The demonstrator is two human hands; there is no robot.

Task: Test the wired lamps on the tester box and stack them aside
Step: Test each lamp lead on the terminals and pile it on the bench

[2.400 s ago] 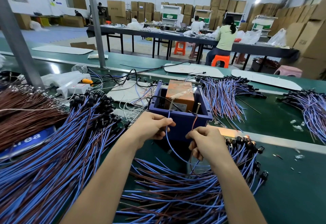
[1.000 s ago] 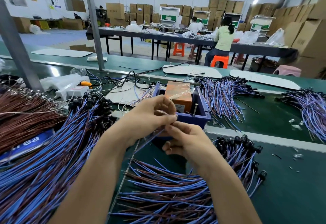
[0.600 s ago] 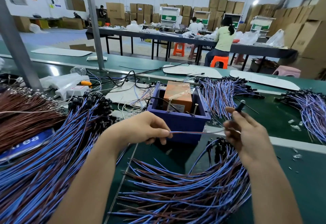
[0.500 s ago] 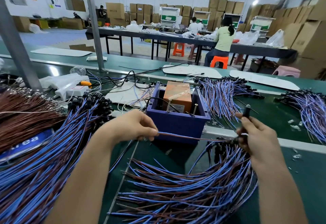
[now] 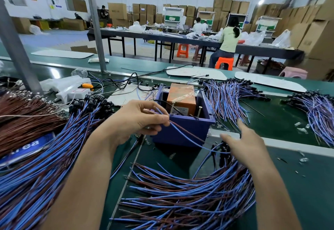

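The left hand (image 5: 137,119) pinches a wire (image 5: 180,131) whose far end hides under the right hand (image 5: 247,148), spread loose, holding nothing.

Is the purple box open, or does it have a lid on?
Open. The purple box has no lid on top; an orange block and two screws show inside it.

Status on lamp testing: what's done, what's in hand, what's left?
Done, apparently: the fanned stack of wired lamps in front of the tester box. In hand: left hand pinches one lamp's blue and brown leads, trailing to that stack; right hand open over it. Left, likely: the big bundle at the left; nothing marks tested from untested.
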